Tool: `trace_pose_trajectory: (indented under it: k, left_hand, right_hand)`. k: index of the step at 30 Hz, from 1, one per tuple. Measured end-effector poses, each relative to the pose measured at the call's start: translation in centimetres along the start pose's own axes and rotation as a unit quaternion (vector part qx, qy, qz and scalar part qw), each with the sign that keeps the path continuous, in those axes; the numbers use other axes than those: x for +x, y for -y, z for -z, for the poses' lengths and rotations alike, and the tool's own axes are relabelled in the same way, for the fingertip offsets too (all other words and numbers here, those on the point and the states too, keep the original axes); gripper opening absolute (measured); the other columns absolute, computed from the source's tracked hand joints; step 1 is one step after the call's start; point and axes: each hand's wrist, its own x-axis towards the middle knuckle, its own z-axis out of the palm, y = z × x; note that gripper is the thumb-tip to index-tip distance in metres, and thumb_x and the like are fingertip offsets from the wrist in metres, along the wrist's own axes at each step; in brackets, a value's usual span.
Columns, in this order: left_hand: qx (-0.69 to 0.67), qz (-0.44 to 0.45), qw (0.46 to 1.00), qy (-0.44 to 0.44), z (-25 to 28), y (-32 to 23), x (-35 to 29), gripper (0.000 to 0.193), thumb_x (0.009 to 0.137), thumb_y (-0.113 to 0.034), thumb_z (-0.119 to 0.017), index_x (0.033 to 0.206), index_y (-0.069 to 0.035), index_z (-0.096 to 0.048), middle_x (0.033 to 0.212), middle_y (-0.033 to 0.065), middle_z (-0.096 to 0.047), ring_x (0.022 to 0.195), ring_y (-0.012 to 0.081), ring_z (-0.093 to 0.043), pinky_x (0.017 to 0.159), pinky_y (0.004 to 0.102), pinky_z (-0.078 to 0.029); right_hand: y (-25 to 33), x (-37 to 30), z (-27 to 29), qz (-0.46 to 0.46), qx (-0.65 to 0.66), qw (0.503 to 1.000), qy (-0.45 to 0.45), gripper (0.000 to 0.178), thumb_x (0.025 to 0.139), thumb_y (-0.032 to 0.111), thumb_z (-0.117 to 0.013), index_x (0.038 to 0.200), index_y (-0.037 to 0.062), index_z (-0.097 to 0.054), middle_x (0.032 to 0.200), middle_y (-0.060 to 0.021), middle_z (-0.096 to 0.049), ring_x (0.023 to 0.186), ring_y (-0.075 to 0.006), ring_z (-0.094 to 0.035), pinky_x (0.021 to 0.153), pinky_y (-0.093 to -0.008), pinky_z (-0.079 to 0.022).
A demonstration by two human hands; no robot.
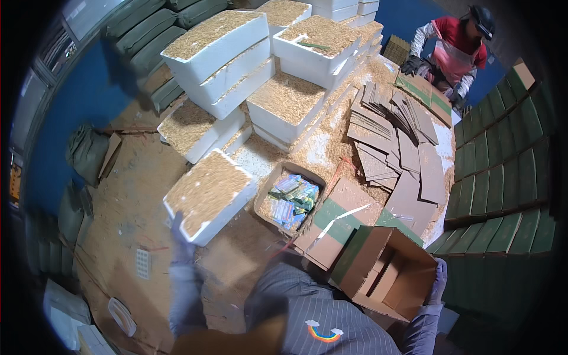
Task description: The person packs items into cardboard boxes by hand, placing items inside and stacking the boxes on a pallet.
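My left hand [184, 239], in a grey-purple glove and smeared by motion, is at the near left corner of a white foam box [222, 220] heaped with tan husks or shavings. Its fingertips seem to grip the box's rim. My right hand [439, 281], gloved alike, is closed on the right edge of an open cardboard box [408, 278] with a green band. That box lies tilted, its mouth toward me, with cardboard flaps or dividers inside. Between my hands stands a small carton [260, 204] of husks holding several shiny, colourful packets [293, 198].
Stacked foam boxes [290, 109] of husks stand ahead. Loose cardboard sheets [402, 139] and a flattened green-banded carton [334, 219] cover the worktable. Green cartons [503, 160] line the right. A co-worker [455, 53] handles a carton far right. Sacks [148, 35] are piled far left.
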Motion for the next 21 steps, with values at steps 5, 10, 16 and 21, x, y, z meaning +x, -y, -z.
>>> trace_pose_trajectory:
  k: [5, 10, 16, 21]
  left_hand:
    - [-0.040, 0.092, 0.994, 0.052, -5.2, -4.0, -4.2, 0.056, 0.096, -0.029, -0.049, 0.141, 0.001, -0.033, 0.134, 0.0215, -0.049, 0.117, 0.0333, -0.055, 0.099, 0.0436, -0.046]
    - [0.017, 0.169, 0.955, 0.242, -21.1, -0.5, -7.6, 0.056, 0.097, -0.026, -0.048, 0.144, -0.001, -0.029, 0.136, 0.0208, -0.046, 0.121, 0.0332, -0.051, 0.101, 0.0451, -0.044]
    - [0.185, 0.137, 0.842, 0.488, -34.0, 10.2, -14.2, 0.053, 0.099, -0.030, -0.045, 0.141, 0.001, -0.035, 0.132, 0.0161, -0.051, 0.114, 0.0204, -0.055, 0.096, 0.0306, -0.046]
    - [0.234, 0.151, 0.800, 0.531, -33.4, 14.5, -16.4, 0.060, 0.099, -0.033, -0.047, 0.146, -0.004, -0.025, 0.136, 0.0164, -0.047, 0.120, 0.0212, -0.051, 0.099, 0.0328, -0.043]
  right_hand:
    - [0.9, -0.6, -0.5, -0.018, 0.049, 0.998, -0.026, 0.023, 0.101, 0.018, -0.042, 0.104, 0.0023, -0.059, 0.098, -0.0027, -0.060, 0.089, -0.0113, -0.055, 0.081, -0.0258, -0.045]
    - [0.5, 1.5, -1.5, 0.155, -0.213, 0.964, -0.040, 0.021, 0.097, 0.010, -0.046, 0.102, -0.0046, -0.061, 0.097, -0.0071, -0.062, 0.089, -0.0133, -0.057, 0.080, -0.0262, -0.046]
    - [0.6, 4.9, -4.8, -0.014, 0.394, 0.911, -0.119, 0.023, 0.091, 0.012, -0.057, 0.109, -0.0015, -0.064, 0.096, -0.0039, -0.066, 0.089, -0.0104, -0.060, 0.079, -0.0260, -0.049]
    - [2.2, 4.3, -2.0, -0.009, 0.240, 0.970, 0.026, 0.023, 0.090, 0.013, -0.058, 0.107, -0.0013, -0.065, 0.094, -0.0035, -0.066, 0.088, -0.0101, -0.060, 0.078, -0.0258, -0.049]
